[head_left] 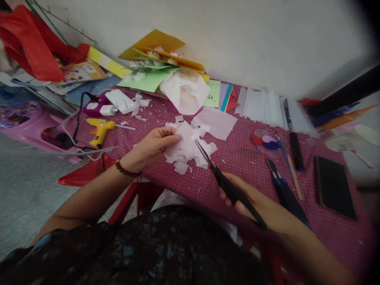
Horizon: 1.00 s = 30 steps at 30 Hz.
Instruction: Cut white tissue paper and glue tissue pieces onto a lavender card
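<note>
Head view looks down on a table spread with a red checked cloth [237,158], where a person works with both hands over a heap of white tissue paper pieces [190,148]. Left hand [154,144], a dark bead bracelet [126,170] at its wrist, is pinched on the upper left edge of the tissue, thumb and fingers closed on it, at about 9 o'clock from the heap. Right hand [252,200] is clenched around the handles of black scissors [219,174]; it sits at about 4 o'clock from the heap, and the blades run up toward 10 o'clock with their tips in the tissue, parted slightly. A larger flat sheet of white tissue [218,122] lies just beyond the heap at 1 o'clock, and a crumpled white bundle [185,91] lies farther back at 12 o'clock, against a stack of yellow and green paper [154,59]. A yellow glue gun [101,128] rests well to the left at 9 o'clock, its cord trailing over the table edge. To the right, at 3 o'clock, sit a small paint palette [265,140] with red, pink and blue dabs, brushes [287,162] beside it, and a black phone [334,186] lying flat near the right edge.
</note>
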Each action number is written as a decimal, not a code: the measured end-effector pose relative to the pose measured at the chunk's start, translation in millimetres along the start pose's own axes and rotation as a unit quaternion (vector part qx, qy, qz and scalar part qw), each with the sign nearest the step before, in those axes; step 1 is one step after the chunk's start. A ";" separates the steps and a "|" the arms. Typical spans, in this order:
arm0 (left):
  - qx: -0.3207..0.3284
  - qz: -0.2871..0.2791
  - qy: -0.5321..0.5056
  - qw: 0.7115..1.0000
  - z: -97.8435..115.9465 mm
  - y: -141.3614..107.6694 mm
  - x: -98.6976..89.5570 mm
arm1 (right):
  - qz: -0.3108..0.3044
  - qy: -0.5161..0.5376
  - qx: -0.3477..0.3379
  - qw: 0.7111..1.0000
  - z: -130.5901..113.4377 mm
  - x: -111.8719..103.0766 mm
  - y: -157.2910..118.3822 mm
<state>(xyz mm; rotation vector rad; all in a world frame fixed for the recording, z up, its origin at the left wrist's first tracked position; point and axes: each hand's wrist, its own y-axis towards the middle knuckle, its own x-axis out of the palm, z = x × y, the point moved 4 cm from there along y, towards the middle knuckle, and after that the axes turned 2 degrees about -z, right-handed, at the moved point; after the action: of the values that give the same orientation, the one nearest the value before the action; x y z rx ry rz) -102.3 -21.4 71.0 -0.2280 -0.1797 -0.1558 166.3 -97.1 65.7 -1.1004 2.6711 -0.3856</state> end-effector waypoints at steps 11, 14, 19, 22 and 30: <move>-0.071 -0.080 0.057 0.993 -22.6 -0.5 16.1 | 0.021 0.021 0.017 0.999 8.0 6.2 19.5; -0.084 -0.074 0.042 0.993 -25.8 0.7 17.6 | 0.032 0.017 0.015 0.999 6.7 7.4 21.4; -0.093 -0.082 0.033 0.992 -31.5 4.7 20.9 | 0.065 -0.010 0.016 0.998 5.1 8.1 23.1; -0.098 -0.092 0.048 0.990 -30.3 4.8 19.6 | 0.078 -0.023 0.017 0.997 6.7 6.8 22.5; -0.111 -0.115 0.073 0.984 -21.5 -6.3 2.6 | 0.074 -0.047 0.031 0.996 9.1 1.8 17.8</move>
<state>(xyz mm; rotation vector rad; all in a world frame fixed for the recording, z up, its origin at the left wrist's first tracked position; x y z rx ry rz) -97.5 -32.9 52.2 -0.4174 -0.0414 -0.4229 156.2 -87.6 51.1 -0.8740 2.6186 -0.3782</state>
